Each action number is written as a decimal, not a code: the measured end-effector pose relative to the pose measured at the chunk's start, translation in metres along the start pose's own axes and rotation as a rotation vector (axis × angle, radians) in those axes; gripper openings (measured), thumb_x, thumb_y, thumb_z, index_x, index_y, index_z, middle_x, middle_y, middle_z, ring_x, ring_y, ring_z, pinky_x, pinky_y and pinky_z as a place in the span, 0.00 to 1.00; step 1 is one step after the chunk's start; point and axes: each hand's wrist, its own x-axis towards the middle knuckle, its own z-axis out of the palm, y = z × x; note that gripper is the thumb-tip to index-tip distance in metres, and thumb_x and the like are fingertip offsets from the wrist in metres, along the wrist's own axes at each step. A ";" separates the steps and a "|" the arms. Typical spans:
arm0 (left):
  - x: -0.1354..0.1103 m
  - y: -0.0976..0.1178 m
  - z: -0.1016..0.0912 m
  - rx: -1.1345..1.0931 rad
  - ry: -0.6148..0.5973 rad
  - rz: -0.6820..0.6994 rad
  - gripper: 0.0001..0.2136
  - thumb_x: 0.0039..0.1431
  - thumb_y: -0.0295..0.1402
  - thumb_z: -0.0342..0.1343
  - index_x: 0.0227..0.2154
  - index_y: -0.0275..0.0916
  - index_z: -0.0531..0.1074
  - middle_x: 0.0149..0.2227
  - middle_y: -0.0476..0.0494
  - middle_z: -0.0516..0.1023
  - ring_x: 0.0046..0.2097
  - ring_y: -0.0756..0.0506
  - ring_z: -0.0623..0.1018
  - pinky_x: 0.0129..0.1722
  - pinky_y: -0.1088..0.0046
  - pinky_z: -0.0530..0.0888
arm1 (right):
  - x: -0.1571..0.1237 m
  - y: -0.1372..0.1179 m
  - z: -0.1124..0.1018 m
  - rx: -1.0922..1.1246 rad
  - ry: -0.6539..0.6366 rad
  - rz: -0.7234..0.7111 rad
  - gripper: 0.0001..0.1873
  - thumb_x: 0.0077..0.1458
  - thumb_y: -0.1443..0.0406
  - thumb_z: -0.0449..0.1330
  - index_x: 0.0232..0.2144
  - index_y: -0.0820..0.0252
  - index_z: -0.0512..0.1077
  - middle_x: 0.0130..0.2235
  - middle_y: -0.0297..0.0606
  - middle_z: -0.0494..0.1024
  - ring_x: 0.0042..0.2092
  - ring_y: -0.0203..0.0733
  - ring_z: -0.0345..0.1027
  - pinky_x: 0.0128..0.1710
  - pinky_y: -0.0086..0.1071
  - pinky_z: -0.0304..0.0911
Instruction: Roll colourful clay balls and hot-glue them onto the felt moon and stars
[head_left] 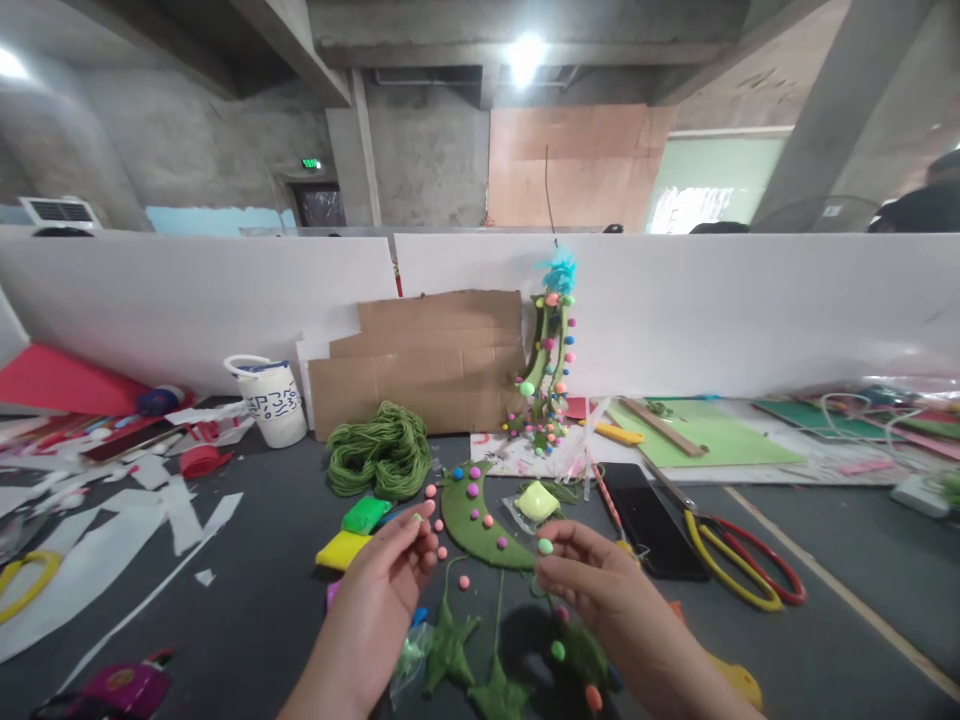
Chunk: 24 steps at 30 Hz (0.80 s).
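Observation:
Between the thumb and fingers of my right hand (pixel 600 580) is a small pale green ball (pixel 545 547). My left hand (pixel 391 575) is closed in a pinch; whatever its fingertips hold is too small to make out. Beyond and between both hands lies a green felt crescent (pixel 480 530) dotted with blue, purple and pink balls. Green felt stars (pixel 450 645) hang from it on strings toward me. Several loose pink balls (pixel 464 582) lie beside the crescent. An opened packet of pale yellow clay (pixel 537 501) sits just past my right hand.
Green yarn (pixel 379 450) and green (pixel 366 515) and yellow packets (pixel 341 550) lie left. Scissors (pixel 739 560) and a black phone (pixel 652 520) are at right. A decorated crescent hanging (pixel 551 370) stands against cardboard (pixel 420 370); a white bucket (pixel 274 400) and paper scraps (pixel 180 505) are left.

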 end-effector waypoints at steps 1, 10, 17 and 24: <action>0.001 -0.002 -0.003 0.009 0.001 -0.023 0.08 0.55 0.20 0.53 0.36 0.29 0.76 0.27 0.44 0.73 0.27 0.54 0.73 0.27 0.80 0.73 | 0.001 0.000 0.000 -0.030 -0.009 0.005 0.13 0.46 0.62 0.63 0.36 0.59 0.70 0.28 0.32 0.69 0.29 0.35 0.65 0.29 0.28 0.59; 0.000 0.003 -0.013 -0.027 -0.048 0.011 0.08 0.55 0.31 0.57 0.37 0.33 0.76 0.23 0.49 0.72 0.26 0.54 0.71 0.24 0.82 0.71 | 0.057 -0.007 0.029 -0.693 -0.123 -0.273 0.08 0.48 0.73 0.59 0.33 0.59 0.72 0.30 0.34 0.74 0.33 0.40 0.67 0.35 0.31 0.60; 0.006 0.005 -0.014 -0.102 0.079 -0.012 0.05 0.56 0.26 0.55 0.32 0.32 0.76 0.23 0.48 0.72 0.25 0.54 0.72 0.22 0.82 0.70 | 0.092 0.023 0.054 -1.151 -0.276 -0.505 0.01 0.54 0.71 0.60 0.31 0.62 0.71 0.33 0.33 0.73 0.38 0.41 0.67 0.40 0.38 0.62; 0.008 0.007 -0.014 -0.154 0.074 -0.043 0.04 0.57 0.25 0.54 0.33 0.31 0.74 0.24 0.48 0.70 0.24 0.54 0.71 0.23 0.81 0.71 | 0.076 0.031 0.051 -1.328 -0.353 -0.617 0.09 0.47 0.76 0.61 0.31 0.59 0.72 0.31 0.33 0.74 0.35 0.40 0.68 0.34 0.31 0.58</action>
